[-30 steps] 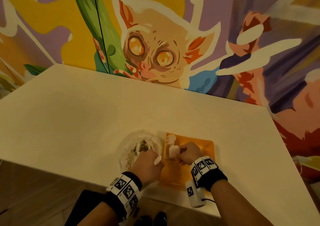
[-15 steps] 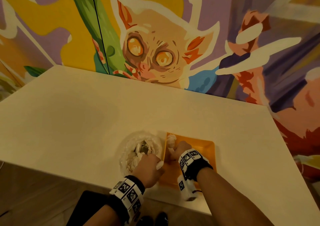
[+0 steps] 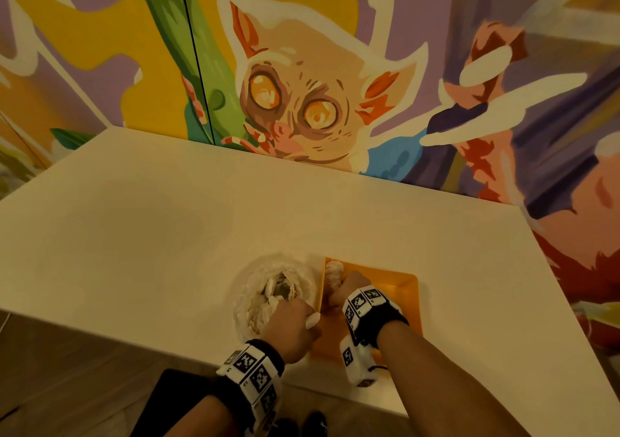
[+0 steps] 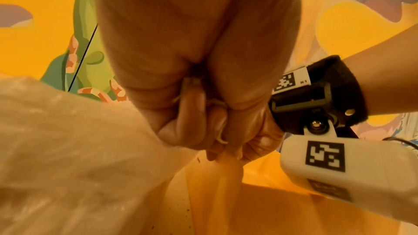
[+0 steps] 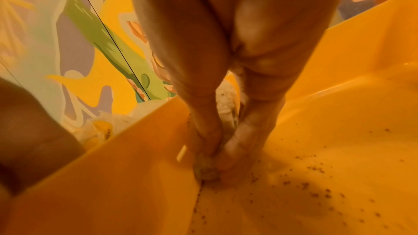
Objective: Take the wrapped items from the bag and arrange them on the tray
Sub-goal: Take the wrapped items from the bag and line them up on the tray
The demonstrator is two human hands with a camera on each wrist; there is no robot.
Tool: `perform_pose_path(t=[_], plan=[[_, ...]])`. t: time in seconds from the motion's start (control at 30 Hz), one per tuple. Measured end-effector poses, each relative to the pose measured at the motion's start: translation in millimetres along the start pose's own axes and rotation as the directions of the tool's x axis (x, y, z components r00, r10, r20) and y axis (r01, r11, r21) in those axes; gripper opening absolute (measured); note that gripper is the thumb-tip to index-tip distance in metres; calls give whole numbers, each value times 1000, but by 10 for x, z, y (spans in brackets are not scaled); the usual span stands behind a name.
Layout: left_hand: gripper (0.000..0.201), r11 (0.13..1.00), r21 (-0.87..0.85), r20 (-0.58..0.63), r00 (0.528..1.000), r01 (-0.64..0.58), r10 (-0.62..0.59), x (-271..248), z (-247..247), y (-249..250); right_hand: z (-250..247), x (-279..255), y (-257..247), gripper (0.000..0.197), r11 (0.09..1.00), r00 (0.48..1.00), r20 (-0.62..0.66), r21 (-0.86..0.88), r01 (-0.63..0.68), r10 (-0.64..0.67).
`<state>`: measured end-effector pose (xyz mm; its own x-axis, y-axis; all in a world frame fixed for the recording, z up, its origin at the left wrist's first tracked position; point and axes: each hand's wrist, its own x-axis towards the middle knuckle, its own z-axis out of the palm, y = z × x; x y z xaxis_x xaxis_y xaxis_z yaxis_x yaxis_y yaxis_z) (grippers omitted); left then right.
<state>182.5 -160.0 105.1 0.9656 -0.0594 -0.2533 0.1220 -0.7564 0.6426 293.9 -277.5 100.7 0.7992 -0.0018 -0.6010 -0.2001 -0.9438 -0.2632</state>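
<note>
A crumpled clear plastic bag [image 3: 275, 292] with several white wrapped items sits near the table's front edge, touching the orange tray [image 3: 399, 289] to its right. One wrapped item [image 3: 333, 272] lies in the tray's far left corner. My right hand [image 3: 335, 297] is low in the tray by its left wall, and in the right wrist view its thumb and fingers [image 5: 237, 142] pinch a second wrapped item [image 5: 207, 169] against the tray floor. My left hand [image 3: 302, 315] is curled at the bag's right rim, holding a white wrapped item [image 3: 313, 320] in its fist.
The cream table [image 3: 167, 228] stretches far to the left and back, up to a painted mural wall [image 3: 295, 101]. Dark crumbs speckle the tray floor [image 5: 328, 185]. The table's front edge runs just below my wrists.
My right hand has moved forward and down to the tray's left wall, bringing its white item beside the one lying there. The left hand stays at the bag's rim.
</note>
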Motion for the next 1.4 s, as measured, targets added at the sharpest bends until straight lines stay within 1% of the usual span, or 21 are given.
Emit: perform_pose_path(t=[0.1,0.17,0.23,0.3,0.37,0.4,0.47,0.5,0.57,0.63,0.73,0.8,0.9,0.97,1.03,1.17,1.23,1.3,1.33,1.4], plan=[[37,1000,0,-17,1000,-4,4,-8,4,-14,-4,2,27,27,1000,1000,9,17,17,-17],[37,1000,-15,-39,999,-8,8,-16,7,-29,2,-11,49,30,999,1000,1,23,26,-26],[35,997,-72,-68,998,9,-14,-30,4,-53,5,-45,74,33,999,997,-54,21,48,-46],[28,991,-131,-99,995,19,-32,-46,-30,-70,-12,-90,108,35,995,991,-108,49,89,-84],[14,989,-150,-144,989,4,-26,-54,-93,-78,-55,-122,139,30,984,984,-117,105,145,-132],[11,987,-163,-167,986,-1,-26,-54,-127,-84,-83,-132,158,26,974,979,-131,142,176,-158],[10,982,-187,-218,976,-18,-24,-38,-179,-113,-136,-159,178,17,939,961,-188,241,246,-204],[11,980,-197,-242,970,-21,-28,-29,-199,-127,-163,-194,170,13,907,950,-206,305,291,-235],[15,978,-205,-278,960,-25,-34,0,-233,-147,-193,-300,117,9,813,919,-194,428,394,-344],[15,973,-226,-299,954,-41,-29,21,-258,-150,-206,-458,42,11,723,867,-155,493,483,-473],[14,967,-248,-302,953,-56,-23,13,-287,-120,-185,-624,-32,23,679,797,-90,471,562,-597],[15,962,-264,-311,950,-75,-12,0,-294,-106,-150,-663,-54,26,667,766,-84,437,603,-637],[14,963,-257,-338,941,-80,-13,-15,-317,-97,-125,-687,-80,16,636,739,-148,417,649,-657],[11,963,-255,-352,936,-86,-9,-27,-339,-98,-116,-675,-82,8,624,742,-168,440,645,-649],[8,954,-289,-348,937,-79,-28,-34,-353,-118,-114,-656,-75,10,616,758,-179,482,623,-627],[11,911,-412,-288,952,-25,-104,-47,-355,-190,-178,-675,-34,13,553,782,-187,611,567,-595],[11,871,-492,-253,956,3,-146,-65,-359,-200,-215,-678,-12,10,513,788,-203,661,548,-581],[14,800,-599,-206,959,35,-196,-85,-364,-182,-236,-660,5,5,466,790,-233,700,541,-568],[14,751,-658,-183,957,53,-227,-89,-366,-173,-247,-655,14,5,452,788,-248,706,546,-564],[14,639,-766,-149,949,66,-277,-88,-383,-152,-270,-641,37,8,461,769,-266,671,580,-581]])
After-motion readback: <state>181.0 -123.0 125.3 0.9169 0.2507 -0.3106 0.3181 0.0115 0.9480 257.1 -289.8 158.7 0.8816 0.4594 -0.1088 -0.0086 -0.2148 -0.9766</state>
